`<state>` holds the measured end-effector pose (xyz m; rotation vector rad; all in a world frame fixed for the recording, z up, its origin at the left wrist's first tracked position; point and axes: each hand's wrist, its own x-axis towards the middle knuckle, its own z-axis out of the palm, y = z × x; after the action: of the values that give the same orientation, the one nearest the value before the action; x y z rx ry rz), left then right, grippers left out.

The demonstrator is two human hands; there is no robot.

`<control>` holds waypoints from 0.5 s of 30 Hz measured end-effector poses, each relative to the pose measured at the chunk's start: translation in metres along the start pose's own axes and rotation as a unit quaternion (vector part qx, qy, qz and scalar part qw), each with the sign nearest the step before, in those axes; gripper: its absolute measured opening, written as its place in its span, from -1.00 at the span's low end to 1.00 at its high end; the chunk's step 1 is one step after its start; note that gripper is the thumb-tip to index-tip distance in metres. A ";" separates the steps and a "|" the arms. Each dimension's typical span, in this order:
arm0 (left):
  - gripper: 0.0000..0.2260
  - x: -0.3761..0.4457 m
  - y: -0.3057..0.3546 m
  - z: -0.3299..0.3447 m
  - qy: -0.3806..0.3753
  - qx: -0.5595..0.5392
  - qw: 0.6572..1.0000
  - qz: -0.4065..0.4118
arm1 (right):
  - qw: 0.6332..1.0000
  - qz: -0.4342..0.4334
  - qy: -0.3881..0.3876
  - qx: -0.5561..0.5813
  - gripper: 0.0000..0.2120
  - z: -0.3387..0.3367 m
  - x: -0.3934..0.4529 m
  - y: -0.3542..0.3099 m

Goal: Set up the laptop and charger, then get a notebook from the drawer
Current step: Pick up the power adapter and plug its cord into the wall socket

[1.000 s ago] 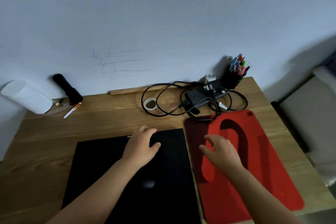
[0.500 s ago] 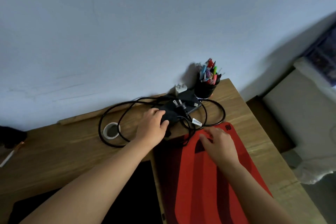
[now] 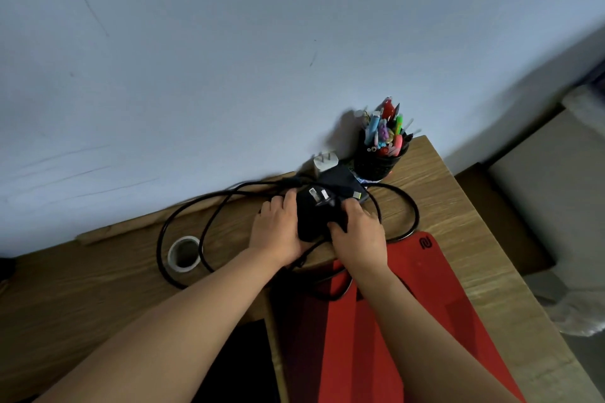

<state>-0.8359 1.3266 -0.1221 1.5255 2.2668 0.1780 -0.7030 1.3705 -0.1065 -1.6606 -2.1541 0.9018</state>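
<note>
The black laptop charger (image 3: 312, 213), a brick with metal plug prongs on top, sits near the back of the wooden desk (image 3: 98, 275). My left hand (image 3: 276, 231) grips its left side and my right hand (image 3: 358, 232) grips its right side. Its black cable (image 3: 183, 222) lies in loose loops across the desk on both sides of my hands. A corner of the closed black laptop (image 3: 242, 366) shows at the bottom between my forearms. No drawer or notebook is in view.
A red mouse mat (image 3: 432, 298) lies under my right forearm. A black pen cup (image 3: 379, 160) with coloured pens stands at the back right corner, beside a white plug adapter (image 3: 324, 162) and a dark flat device (image 3: 340, 178). A tape roll (image 3: 184, 253) lies to the left.
My view swung right and forward from the laptop. My left hand left the laptop lid and took the charger; my right hand came off the red mat and closed on the charger's other side.
</note>
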 end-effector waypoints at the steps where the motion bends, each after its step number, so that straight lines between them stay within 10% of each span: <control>1: -0.18 0.000 -0.001 -0.001 -0.003 -0.022 1.000 -0.001 | 1.000 -0.004 0.002 -0.010 -0.79 0.000 -0.001 0.001; 15: -0.26 -0.069 -0.057 -0.063 0.046 -0.016 0.998 0.028 | 0.991 -0.120 0.052 -0.013 -0.86 -0.039 -0.052 -0.013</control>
<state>-0.8871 1.2484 -0.0657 1.5964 2.2799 0.3044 -0.6753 1.3320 -0.0601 -1.3882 -2.2416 0.7042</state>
